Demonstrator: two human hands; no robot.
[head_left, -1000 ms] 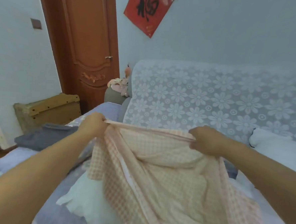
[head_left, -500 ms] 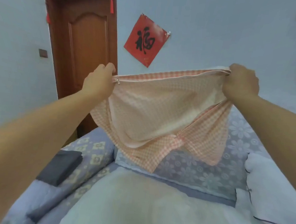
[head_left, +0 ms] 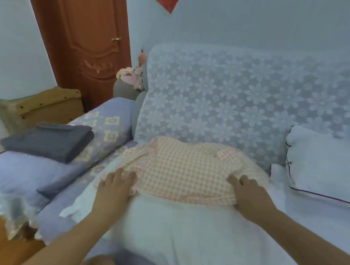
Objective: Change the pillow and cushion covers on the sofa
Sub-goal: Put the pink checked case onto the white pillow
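In the head view, a pink-and-white checked cover lies bunched over the far end of a bare white pillow on the sofa seat, just below centre, touching the lace-draped sofa back. The left hand at 7 o'clock and the right hand at 4 o'clock rest at the cover's near corners, fingers straight and slightly spread. Folded grey fabric lies at 9 o'clock; a second white pillow sits at 3 o'clock.
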